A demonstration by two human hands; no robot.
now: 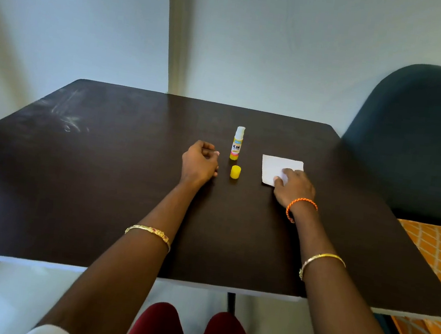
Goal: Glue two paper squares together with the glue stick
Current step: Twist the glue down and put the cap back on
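- At a dark table (101, 180), my right hand (294, 188) presses its fingers down on white paper (280, 166), which lies flat to the right of the uncapped glue stick (237, 144); I see one white patch only and cannot tell whether it is one square or two stacked.
- My left hand (200, 163) rests on the tabletop just left of the glue stick, fingers loosely curled, holding nothing.
- The glue stick stands upright, its white glue column raised; its yellow cap (235, 172) stands apart, just nearer me than the stick.
- Handling, as I judge it: the paper is light, thin and floppy, likely to slide on the smooth tabletop and to crease if pinched hard. I would pin it flat with fingertips and lift it by a corner or edge.
- The glue stick looks light, rigid and narrow-based, so a knock could topple it. I would grasp it round the labelled yellow barrel, never the soft, tacky tip.
- The cap is small and round and could roll if tipped.
- Room: open tabletop spreads left of the stick and toward me; the table's far edge lies beyond the stick, its right edge well right of the paper, where a dark chair (417, 135) stands.
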